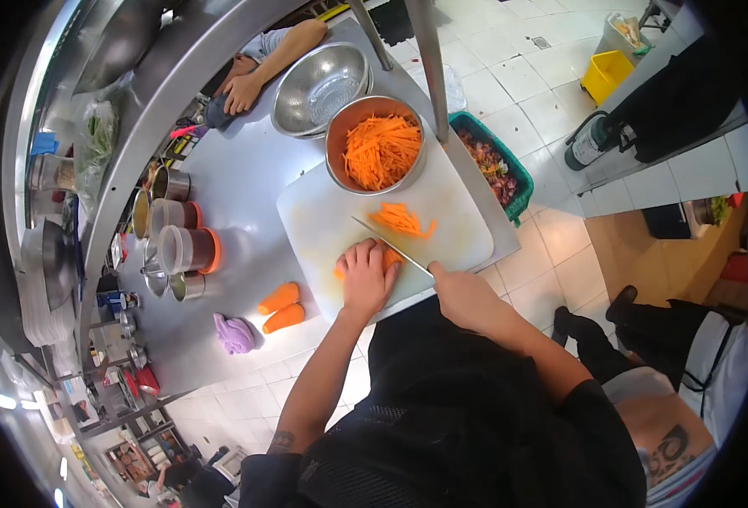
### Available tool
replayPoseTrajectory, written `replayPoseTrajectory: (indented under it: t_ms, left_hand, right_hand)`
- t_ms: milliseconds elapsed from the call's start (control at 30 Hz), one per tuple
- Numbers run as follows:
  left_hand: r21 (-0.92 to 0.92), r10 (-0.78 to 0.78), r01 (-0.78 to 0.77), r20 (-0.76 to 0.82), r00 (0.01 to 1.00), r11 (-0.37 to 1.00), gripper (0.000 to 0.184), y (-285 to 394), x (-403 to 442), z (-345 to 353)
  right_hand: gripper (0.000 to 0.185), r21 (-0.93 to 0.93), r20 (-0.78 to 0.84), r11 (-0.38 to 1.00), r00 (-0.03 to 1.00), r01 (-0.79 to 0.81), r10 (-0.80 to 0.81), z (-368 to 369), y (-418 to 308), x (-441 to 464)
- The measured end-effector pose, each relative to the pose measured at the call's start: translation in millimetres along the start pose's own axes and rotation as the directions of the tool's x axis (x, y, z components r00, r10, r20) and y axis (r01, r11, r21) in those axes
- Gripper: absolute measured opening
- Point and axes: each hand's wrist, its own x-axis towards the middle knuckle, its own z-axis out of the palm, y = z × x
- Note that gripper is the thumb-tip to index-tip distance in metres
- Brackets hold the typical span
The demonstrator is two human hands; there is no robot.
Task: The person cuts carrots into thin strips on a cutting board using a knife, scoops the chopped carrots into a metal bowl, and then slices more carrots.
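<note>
My left hand [365, 278] presses down on an orange carrot piece [390, 257] on the white cutting board [319, 216], fingers curled over it and hiding most of it. In my right hand [469, 298] is the handle of a kitchen knife [389, 244]; its blade lies beside my left fingertips, along the carrot. Just beyond the blade is a small pile of cut carrot sticks [402, 221]. A steel bowl [333, 161] heaped with carrot strips [381, 151] stands at the board's far end. Two peeled carrot pieces [279, 297] lie left of the board, near a crumpled purple item [235, 334].
Behind the bowl sits a steel colander [321, 89]. Another person's forearm and hand [243, 91] rest at the table's far end. Several tubs and metal containers [186, 249] line the left side. A green crate [518, 173] stands right, below table height. Another person stands at right.
</note>
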Motion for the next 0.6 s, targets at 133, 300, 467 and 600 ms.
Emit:
replayPoseTrajectory:
  t_ms: [133, 300, 467, 600]
  left_hand:
    - [0.010, 0.005, -0.005, -0.014, 1.000, 1.000, 0.053, 1, 0, 0]
    - [-0.036, -0.005, 0.004, -0.042, 0.999, 0.999, 0.049, 4, 1, -5]
    - [-0.071, 0.010, -0.014, -0.051, 0.999, 0.997, 0.039, -4, -8, -1]
    - [-0.085, -0.103, 0.088, -0.192, 0.976, 0.993, 0.024, -10, -6, 12]
  right_hand:
    - [0.025, 0.000, 0.004, 1.000, 1.000, 0.004, -0.004, -1, -2, 0]
    - [0.024, -0.006, -0.025, 0.999, 0.999, 0.036, -0.036, 6, 1, 1]
    - [0.026, -0.002, -0.012, 1.000, 1.000, 0.016, -0.016, 10, 6, 4]
    - [0.022, 0.033, -0.037, 0.999, 0.999, 0.012, -0.011, -1, 4, 2]
